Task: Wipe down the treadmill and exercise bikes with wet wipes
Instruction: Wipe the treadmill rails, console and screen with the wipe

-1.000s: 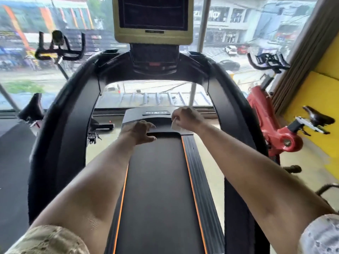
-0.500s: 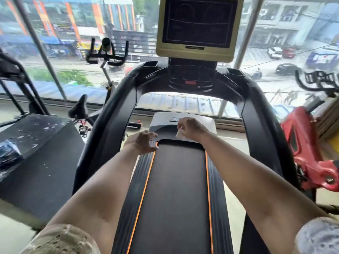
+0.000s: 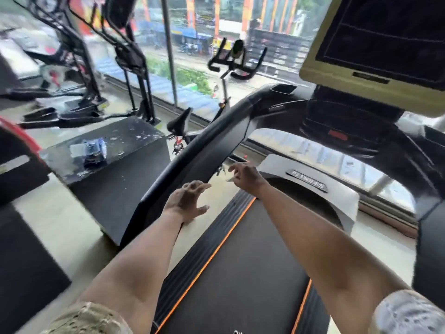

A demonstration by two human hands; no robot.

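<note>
Big street-facing windows [image 3: 192, 56], black platform [image 3: 134, 138] left. We're over the treadmill [image 3: 240, 273]; our right hand [image 3: 245, 175] pinches the wet wipe [image 3: 229, 180], left hand [image 3: 187, 201] spread, empty. Wipe's drifted left off the motor cover [image 3: 272, 165].

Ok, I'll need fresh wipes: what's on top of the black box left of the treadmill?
A crumpled blue packet lies on the black box, a pale piece beside it, amid white flecks. What the packet holds cannot be seen; it is blurred.
</note>
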